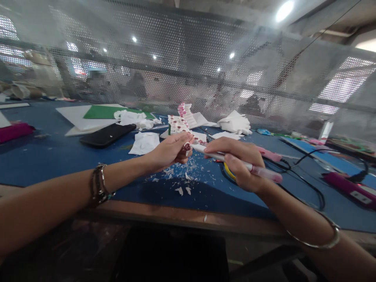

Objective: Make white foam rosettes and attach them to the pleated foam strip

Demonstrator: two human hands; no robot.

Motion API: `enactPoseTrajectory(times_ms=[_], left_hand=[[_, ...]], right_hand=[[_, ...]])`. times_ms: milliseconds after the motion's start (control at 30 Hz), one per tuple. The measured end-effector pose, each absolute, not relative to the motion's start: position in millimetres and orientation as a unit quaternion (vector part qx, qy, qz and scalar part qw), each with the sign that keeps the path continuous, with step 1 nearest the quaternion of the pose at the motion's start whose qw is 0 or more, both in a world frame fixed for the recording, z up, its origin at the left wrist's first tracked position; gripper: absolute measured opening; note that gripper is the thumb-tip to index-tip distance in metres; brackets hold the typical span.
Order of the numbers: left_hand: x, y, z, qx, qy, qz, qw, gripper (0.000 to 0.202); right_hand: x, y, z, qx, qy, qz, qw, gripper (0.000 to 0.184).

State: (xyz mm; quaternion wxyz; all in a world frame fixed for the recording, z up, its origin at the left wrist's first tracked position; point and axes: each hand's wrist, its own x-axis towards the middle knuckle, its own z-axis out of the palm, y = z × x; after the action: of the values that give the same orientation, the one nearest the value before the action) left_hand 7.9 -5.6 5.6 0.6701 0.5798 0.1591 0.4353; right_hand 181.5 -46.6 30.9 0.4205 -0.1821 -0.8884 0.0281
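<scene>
Between the fingertips of my left hand (173,149) is a small dark red and white piece (187,146), mostly covered by the fingers. My right hand (239,160) grips a slim white and pink pen-like tool (266,172), its tip at the small piece. Whether the tip touches it I cannot tell. White shavings (188,176) lie scattered on the blue table below both hands. Just behind my left hand are white strips with dark red spots (178,124) and a piece with pink spots (182,109).
A black phone (107,135) and green sheet (102,111) lie to the left. Crumpled white paper (235,122) sits at the back. Black cables (320,192), a pink tool (270,154) and a magenta tool (348,188) are on the right. A perforated metal screen (188,58) stands behind.
</scene>
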Motion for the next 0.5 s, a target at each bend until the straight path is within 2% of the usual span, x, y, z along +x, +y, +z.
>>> enactPoseTrajectory(times_ms=[500], left_hand=[[5.5,-5.3,6.1,0.581,0.137,0.425,0.68,0.028]], right_hand=[[182.4,-48.3,32.3,-0.187,-0.884,0.026,0.429,0.025]])
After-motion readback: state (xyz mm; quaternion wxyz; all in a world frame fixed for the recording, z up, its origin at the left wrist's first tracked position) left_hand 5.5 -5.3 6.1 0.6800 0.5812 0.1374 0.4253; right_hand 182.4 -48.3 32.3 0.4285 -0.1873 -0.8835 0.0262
